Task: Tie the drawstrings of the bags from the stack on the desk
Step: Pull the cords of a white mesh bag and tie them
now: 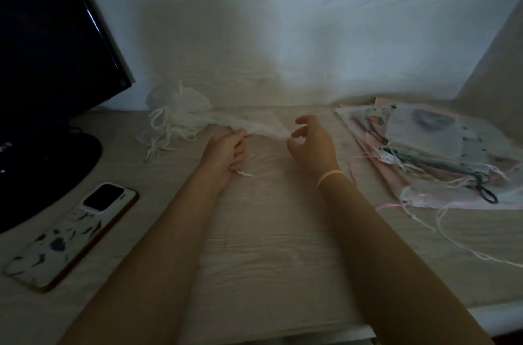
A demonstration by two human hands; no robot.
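Note:
A sheer white drawstring bag (pixel 264 126) lies stretched between my hands at the middle of the desk. My left hand (pixel 226 151) grips its gathered neck, and a short white string end pokes out below the fist. My right hand (pixel 310 143) hovers at the bag's right edge with fingers spread and loosely bent; whether it touches the fabric is unclear. A stack of flat pink and patterned bags (pixel 430 152) with loose strings lies at the right. A heap of white bags (pixel 177 111) with looped strings sits at the back left.
A dark monitor (pixel 53 42) on a black stand fills the left side. A phone (pixel 73 234) in a patterned case lies near the front left. Thin strings (pixel 452 234) trail from the stack toward the desk's front right edge. A wall rises behind the pale wooden desk (pixel 268 245).

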